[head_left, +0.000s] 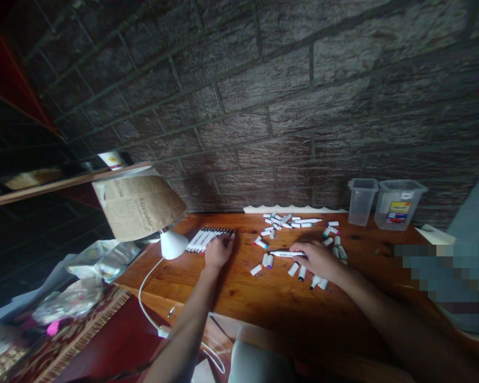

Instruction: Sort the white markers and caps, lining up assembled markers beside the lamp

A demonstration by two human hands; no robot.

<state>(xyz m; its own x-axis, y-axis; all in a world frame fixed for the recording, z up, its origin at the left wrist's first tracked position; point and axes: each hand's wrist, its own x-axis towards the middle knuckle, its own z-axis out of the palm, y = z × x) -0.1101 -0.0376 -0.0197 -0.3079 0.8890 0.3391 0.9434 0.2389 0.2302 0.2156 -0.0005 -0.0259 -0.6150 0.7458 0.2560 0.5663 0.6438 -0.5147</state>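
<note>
My left hand rests on the wooden desk with its fingers curled against the right end of a neat row of white markers. My right hand pinches a white marker that lies pointing left. Loose markers and marker caps are scattered around and behind the right hand, and several caps lie just left of it.
A desk lamp with a paper shade stands at the desk's left, its white cord trailing over the front edge. Two clear plastic containers stand at the back right by the brick wall. Shiny bags lie on a patterned cloth at lower left.
</note>
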